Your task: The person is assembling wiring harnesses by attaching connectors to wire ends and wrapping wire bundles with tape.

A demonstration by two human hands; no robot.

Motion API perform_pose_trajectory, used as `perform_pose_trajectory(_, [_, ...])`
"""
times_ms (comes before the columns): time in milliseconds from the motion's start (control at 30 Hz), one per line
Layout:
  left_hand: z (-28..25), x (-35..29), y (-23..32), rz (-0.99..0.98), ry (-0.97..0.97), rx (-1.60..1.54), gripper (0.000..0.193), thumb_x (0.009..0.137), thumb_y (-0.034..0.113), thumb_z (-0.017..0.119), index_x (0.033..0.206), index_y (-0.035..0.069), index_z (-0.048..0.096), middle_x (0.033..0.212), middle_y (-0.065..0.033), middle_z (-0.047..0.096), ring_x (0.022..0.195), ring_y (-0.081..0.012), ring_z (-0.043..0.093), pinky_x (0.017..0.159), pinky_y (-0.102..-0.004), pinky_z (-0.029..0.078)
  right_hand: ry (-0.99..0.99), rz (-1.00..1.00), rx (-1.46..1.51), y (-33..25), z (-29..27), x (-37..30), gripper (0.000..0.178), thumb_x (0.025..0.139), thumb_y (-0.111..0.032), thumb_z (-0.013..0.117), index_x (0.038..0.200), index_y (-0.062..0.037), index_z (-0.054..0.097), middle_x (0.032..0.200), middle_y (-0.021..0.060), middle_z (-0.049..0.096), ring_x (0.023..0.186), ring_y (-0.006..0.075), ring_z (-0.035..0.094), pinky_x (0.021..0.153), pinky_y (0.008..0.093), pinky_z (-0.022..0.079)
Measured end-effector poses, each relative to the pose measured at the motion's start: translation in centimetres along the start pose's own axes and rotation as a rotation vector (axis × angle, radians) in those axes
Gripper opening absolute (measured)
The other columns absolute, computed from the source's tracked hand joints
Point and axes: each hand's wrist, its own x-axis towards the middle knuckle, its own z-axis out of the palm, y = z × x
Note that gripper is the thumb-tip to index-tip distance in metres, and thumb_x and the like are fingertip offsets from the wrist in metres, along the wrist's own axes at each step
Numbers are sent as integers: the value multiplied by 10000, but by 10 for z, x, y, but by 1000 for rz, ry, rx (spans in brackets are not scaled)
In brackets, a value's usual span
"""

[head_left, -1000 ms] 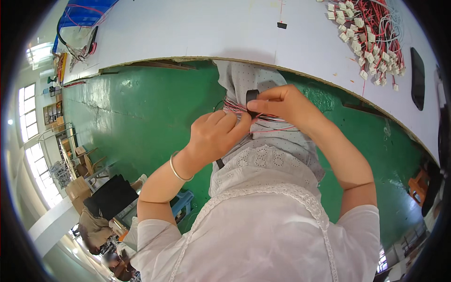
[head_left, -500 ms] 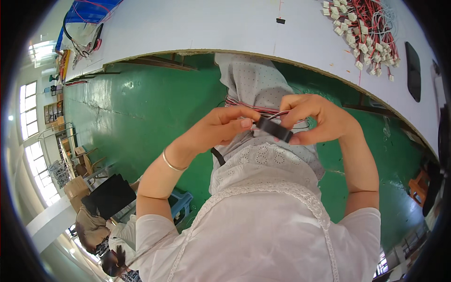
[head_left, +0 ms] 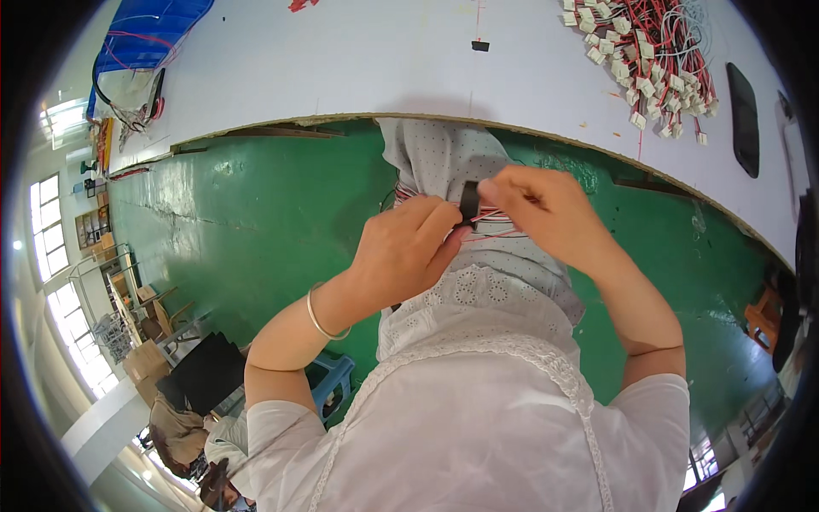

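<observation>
A bundle of thin red, white and black wires [head_left: 503, 224] lies across my lap, over the dotted grey cloth. My left hand [head_left: 404, 243], with a bangle on its wrist, is closed, thumb and index finger pinching the bundle's left part, where a bit of black shows between them. Just beyond those fingertips a roll of black tape [head_left: 470, 199] stands on edge. My right hand [head_left: 546, 209] is closed at the roll's right side, its thumb and fingertip against it and slightly blurred. The gripped part of the bundle is hidden by the fingers.
Ahead is a white table [head_left: 341, 68]. On it are a heap of wires with white connectors [head_left: 644, 72], a black phone [head_left: 744, 119], a small black piece [head_left: 480, 46] and a blue bin [head_left: 141, 38]. A blue stool [head_left: 331, 384] stands at left, near other people.
The tape roll has turned from slanting to nearly upright and moved a little left and away from me. My left hand has rolled over, back upward. My view has shifted slightly.
</observation>
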Motion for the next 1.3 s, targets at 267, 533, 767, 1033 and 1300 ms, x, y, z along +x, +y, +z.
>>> perform_pose_trajectory(267, [14, -8, 1, -75, 29, 49, 104, 899, 90, 637, 828, 61, 567, 660, -44, 466, 574, -167, 498, 481, -306, 405, -154, 100, 616, 13, 17, 22, 215, 908, -231, 704, 956, -25, 744, 787, -51, 637, 710, 49, 502, 640, 227, 399])
perform_pose_trajectory(533, [-16, -19, -4, -972, -389, -1775, 242, 1027, 238, 509, 907, 45, 593, 610, 58, 386, 498, -38, 265, 452, -234, 210, -504, -434, 320, 20, -19, -4, 227, 720, -94, 795, 938, -48, 748, 940, 49, 652, 839, 167, 582, 779, 299, 459])
perform_pose_trajectory(767, [-10, -15, 0, -809, -355, -1076, 123, 960, 137, 626, 981, 17, 643, 618, 47, 448, 508, -36, 333, 452, -229, 240, -490, -379, 87, 9, -31, -22, 325, 763, -145, 671, 1066, -28, 680, 945, 71, 640, 882, 182, 561, 791, 304, 448])
perform_pose_trajectory(1033, [-12, 4, -10, 27, 86, -12, 128, 769, 84, 788, 849, 59, 691, 594, 7, 496, 472, -112, 426, 413, -273, 337, 97, -366, -28, 10, -9, -4, 228, 904, -238, 683, 1001, -37, 632, 722, -7, 566, 663, 83, 479, 572, 243, 348])
perform_pose_trajectory(1300, [-13, 6, -16, 262, 48, 503, 114, 755, 151, 730, 843, 126, 662, 647, 42, 458, 551, -88, 470, 436, -228, 363, -43, 53, 157, 26, 7, 22, 232, 838, -283, 789, 884, -59, 747, 530, -92, 388, 509, 14, 319, 472, 249, 230])
